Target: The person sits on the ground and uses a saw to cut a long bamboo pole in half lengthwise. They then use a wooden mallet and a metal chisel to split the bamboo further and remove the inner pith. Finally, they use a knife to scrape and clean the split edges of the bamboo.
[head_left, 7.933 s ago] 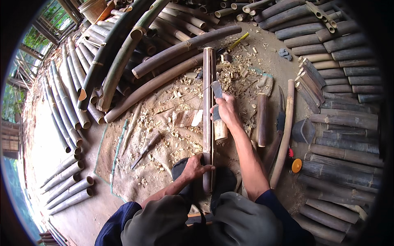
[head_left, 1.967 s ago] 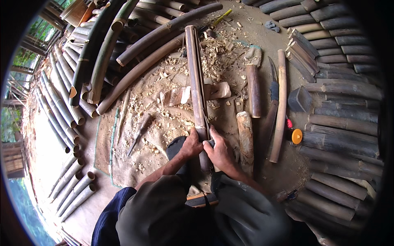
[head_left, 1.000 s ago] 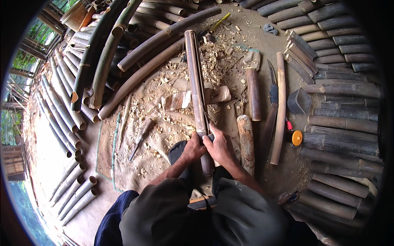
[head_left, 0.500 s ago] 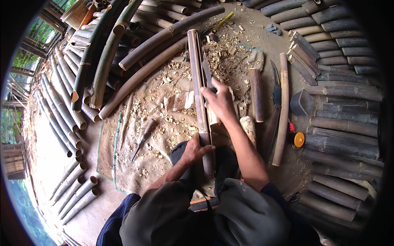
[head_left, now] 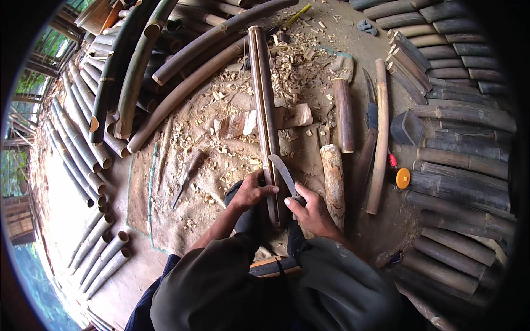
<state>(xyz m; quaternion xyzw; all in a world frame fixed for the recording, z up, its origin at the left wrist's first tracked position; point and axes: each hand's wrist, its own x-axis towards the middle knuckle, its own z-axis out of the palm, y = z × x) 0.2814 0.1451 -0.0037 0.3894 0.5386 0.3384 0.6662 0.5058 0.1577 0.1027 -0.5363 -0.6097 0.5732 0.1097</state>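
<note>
A long, narrow bamboo length (head_left: 266, 94) with a slit running along it stands out ahead of me, its near end between my knees. My left hand (head_left: 251, 191) is closed round its near part, thumb lying across the top. In my right hand (head_left: 316, 211) is a knife (head_left: 285, 174) with a curved blade, gripped by its handle. The blade points up and left, its tip at the bamboo's right side close to my left hand. Under the bamboo's middle lies a pale wooden block (head_left: 298, 116), partly hidden by it.
Shavings litter the burlap mat (head_left: 182, 212), where a second knife (head_left: 186, 179) lies. To the right are a log piece (head_left: 333, 182), a dark bamboo piece (head_left: 343, 118), a machete (head_left: 372, 118), a pole (head_left: 379, 138) and a yellow round cap (head_left: 403, 178). Bamboo stacks (head_left: 464, 190) flank both sides.
My right hand has drawn back toward me with the knife, from the bamboo's middle to beside my left hand. The bamboo has shifted and turned a little, showing its slit more openly.
</note>
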